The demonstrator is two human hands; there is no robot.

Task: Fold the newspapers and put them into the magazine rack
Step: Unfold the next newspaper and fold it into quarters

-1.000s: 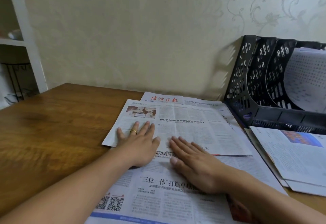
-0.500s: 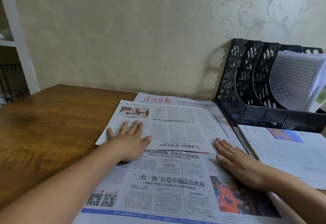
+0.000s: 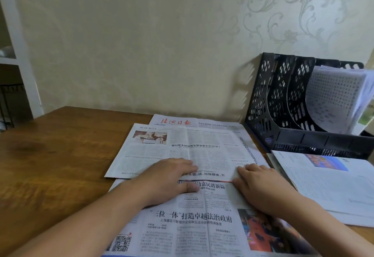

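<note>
Both grips lie open and flat: left hand (image 3: 172, 177) and right hand (image 3: 261, 185) press the newspaper (image 3: 188, 151) fold. Better sweep outward, toward 9 and 3 o'clock, keeping edges aligned.

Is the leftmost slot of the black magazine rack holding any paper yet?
No: the leftmost slot of the magazine rack shows only bare perforated dividers, while folded papers stand in a slot farther right.

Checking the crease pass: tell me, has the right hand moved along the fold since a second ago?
Yes. The right hand slid rightward along the newspaper fold, toward the magazine rack.
</note>
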